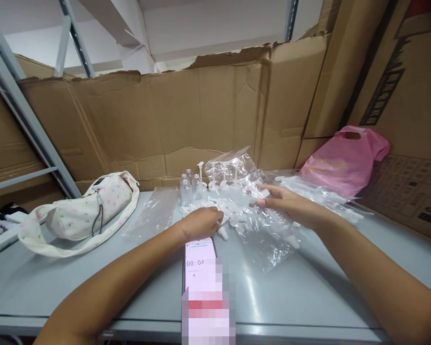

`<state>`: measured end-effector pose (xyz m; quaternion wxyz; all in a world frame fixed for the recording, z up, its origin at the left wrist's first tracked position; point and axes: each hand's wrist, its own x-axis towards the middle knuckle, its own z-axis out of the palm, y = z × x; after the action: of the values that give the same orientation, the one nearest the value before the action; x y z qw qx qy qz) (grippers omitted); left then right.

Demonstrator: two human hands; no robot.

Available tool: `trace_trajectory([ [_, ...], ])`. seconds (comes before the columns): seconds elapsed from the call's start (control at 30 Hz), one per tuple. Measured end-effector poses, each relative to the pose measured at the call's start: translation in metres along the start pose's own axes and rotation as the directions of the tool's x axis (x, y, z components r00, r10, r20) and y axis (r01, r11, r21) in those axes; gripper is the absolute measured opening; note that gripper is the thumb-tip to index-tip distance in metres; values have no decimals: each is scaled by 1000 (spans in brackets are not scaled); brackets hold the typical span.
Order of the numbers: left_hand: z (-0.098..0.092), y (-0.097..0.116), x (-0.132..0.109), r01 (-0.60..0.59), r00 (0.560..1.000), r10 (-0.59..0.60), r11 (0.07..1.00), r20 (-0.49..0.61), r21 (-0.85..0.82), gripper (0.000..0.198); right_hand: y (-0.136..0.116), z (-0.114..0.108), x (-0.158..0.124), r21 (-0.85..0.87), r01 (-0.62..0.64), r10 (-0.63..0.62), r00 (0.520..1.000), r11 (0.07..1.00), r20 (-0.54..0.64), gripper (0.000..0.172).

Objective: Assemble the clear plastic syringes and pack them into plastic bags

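Note:
My left hand (204, 223) is over the near edge of a heap of small white plastic parts (230, 208), its fingers curled together. Whatever it pinches is hidden by the fingers. Between the thumb and fingers of my right hand (285, 203) shows a small white plastic piece (264, 193). A crinkled clear plastic bag (233, 165) rises beside that hand; whether the fingers also grip it, I cannot tell. Behind the heap stand several clear bottles (192, 186) and several upright white pump heads (201, 173), some seen through the plastic.
A phone (201, 258) showing a timer lies before my left hand. On the left are a flat clear bag (154, 213) and a floral cloth bag (93, 206). Bagged white parts (319, 191) and a pink plastic bag (345, 160) lie right. Cardboard (172, 120) walls the back.

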<state>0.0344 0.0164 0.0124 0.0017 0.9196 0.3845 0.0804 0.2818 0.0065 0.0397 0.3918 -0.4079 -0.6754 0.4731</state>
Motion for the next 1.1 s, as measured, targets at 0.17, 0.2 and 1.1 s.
trace_trajectory([
  [0.17,-6,-1,-8,20,995,-25,998,-98,-52,14,-3,-1,-1,-167,-44,46,999,985,9,53],
  [0.2,-6,-2,-10,26,993,-33,998,-114,-60,13,-3,0,0,-191,-47,50,999,981,11,52],
  [1.1,-32,-28,-35,121,904,-393,610,-167,-783,31,-12,11,-5,-565,24,133,963,825,235,75],
])
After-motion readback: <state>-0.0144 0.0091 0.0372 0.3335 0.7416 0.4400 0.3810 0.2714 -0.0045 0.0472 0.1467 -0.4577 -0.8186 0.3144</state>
